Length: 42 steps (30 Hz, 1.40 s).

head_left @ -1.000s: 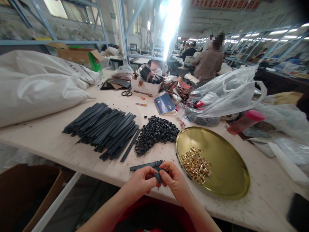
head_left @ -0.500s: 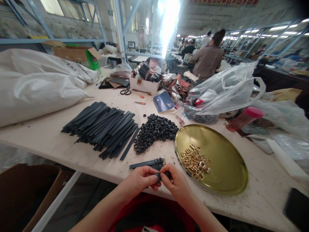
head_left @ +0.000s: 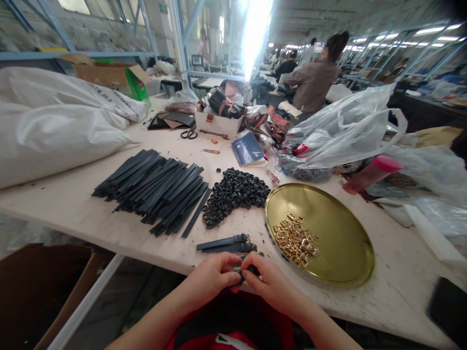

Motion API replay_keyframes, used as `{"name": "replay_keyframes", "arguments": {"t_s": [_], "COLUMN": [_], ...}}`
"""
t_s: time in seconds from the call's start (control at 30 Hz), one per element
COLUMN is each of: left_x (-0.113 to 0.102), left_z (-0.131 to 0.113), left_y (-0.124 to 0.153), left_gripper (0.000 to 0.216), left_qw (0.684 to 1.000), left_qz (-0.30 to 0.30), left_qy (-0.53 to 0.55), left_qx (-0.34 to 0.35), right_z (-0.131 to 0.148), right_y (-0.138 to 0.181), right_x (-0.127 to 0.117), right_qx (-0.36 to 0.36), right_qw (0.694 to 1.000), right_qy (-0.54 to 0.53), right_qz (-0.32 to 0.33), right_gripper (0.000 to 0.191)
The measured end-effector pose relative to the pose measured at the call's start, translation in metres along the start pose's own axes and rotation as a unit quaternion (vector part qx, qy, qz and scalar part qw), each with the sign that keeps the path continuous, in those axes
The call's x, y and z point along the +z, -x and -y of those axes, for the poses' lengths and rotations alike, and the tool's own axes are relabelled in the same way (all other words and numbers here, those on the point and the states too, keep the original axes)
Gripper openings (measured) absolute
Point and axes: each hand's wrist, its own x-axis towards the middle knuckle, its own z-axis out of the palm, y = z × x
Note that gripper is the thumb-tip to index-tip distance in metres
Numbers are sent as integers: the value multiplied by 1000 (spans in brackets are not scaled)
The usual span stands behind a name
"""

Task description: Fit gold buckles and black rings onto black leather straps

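Note:
At the table's near edge, my left hand [head_left: 214,274] and my right hand [head_left: 265,276] meet, fingertips pinched on a small black strap [head_left: 252,270]. Fingers cover most of that strap. Just beyond them lie black straps with gold buckles [head_left: 223,242], side by side. A heap of black loops [head_left: 239,190] is farther back. To its left spreads a pile of flat black strips [head_left: 151,189], with a single strip [head_left: 197,214] lying apart at its right side. Gold buckles [head_left: 295,240] are gathered on the left part of a round gold tray [head_left: 339,233].
White sacks [head_left: 54,131] fill the left side. At the back are scissors [head_left: 188,133], a blue booklet [head_left: 248,148] and a filled white box [head_left: 218,124]. A plastic bag [head_left: 339,131], a pink-capped container [head_left: 374,174] and a dark flat object [head_left: 448,311] are on the right.
Both hands have shifted slightly down and apart while staying on the strap, showing more of the buckled straps beyond. The view has tilted slightly; the piles look unchanged.

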Motion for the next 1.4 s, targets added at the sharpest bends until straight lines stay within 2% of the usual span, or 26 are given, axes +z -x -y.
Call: {"name": "replay_keyframes", "arguments": {"t_s": [0.07,0.13,0.23,0.37,0.57,0.67,0.8,0.97,1.13,1.23,1.33,1.4], "left_x": [-3,-7,-8,-3,-7,-11,-11,-11,-12,-26,-56,-77], "left_z": [1,1,-1,-5,-6,-7,-8,-5,-1,-1,0,2], "left_y": [0,1,3,1,-2,-1,-2,-6,-15,-25,-35,-42], "left_gripper": [26,20,21,19,26,30,33,27,34,31,30,29], "left_qw": [1000,998,994,992,970,957,939,920,906,875,822,796], "left_qz": [0,30,54,34,12,3,29,0,2,-55,-192,-263], "left_qy": [-27,-61,-95,-118,-241,-289,-341,-385,-418,-477,-536,-545], "left_qx": [-6,-19,-28,-23,25,36,36,77,71,68,23,-13], "right_z": [-5,-11,-20,-30,-38,-35,-35,-38,-37,-36,-36,-37], "right_y": [-1,-1,0,2,-1,-7,-11,-11,-21,-35,-51,-59], "right_x": [4,9,17,31,45,41,39,48,44,31,20,17], "right_qx": [-3,-17,-41,-38,-29,-45,-70,-99,-86,-72,-65,-62], "right_qw": [1000,998,993,991,980,975,972,963,963,960,939,925], "right_qy": [-7,8,43,41,46,88,112,125,146,202,291,333], "right_qz": [-31,-63,-97,-118,-192,-197,-197,-215,-211,-180,-172,-171], "right_gripper": [11,14,15,16,16,13,16,15,19,22,22,21]}}
